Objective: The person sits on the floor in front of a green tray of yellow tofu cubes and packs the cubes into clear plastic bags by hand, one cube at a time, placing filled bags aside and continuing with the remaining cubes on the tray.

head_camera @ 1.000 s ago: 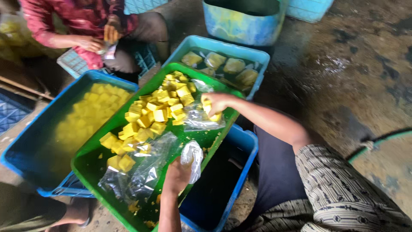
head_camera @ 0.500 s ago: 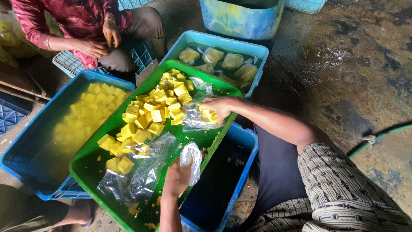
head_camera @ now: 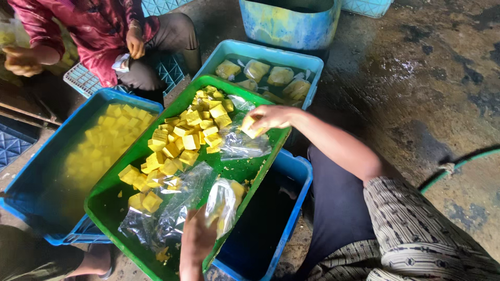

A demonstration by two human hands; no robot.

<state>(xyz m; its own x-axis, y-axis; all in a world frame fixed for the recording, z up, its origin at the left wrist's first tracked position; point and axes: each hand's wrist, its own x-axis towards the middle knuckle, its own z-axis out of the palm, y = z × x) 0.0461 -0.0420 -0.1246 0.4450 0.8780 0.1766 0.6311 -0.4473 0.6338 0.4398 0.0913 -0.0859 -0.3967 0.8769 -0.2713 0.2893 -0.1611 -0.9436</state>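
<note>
Yellow cubes [head_camera: 190, 136] are heaped in the green tray [head_camera: 112, 205]; one cube is pinched in the right hand [head_camera: 268, 117], while a clear bag [head_camera: 223, 204] is gripped by the left hand [head_camera: 197, 240]. Bag-filling seems underway; next, the mouth must be held open

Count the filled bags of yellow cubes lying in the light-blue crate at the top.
5 show: one at the crate's far-left corner, two mid-back, one at the right, one in front. More may lie hidden behind the green tray.
</note>
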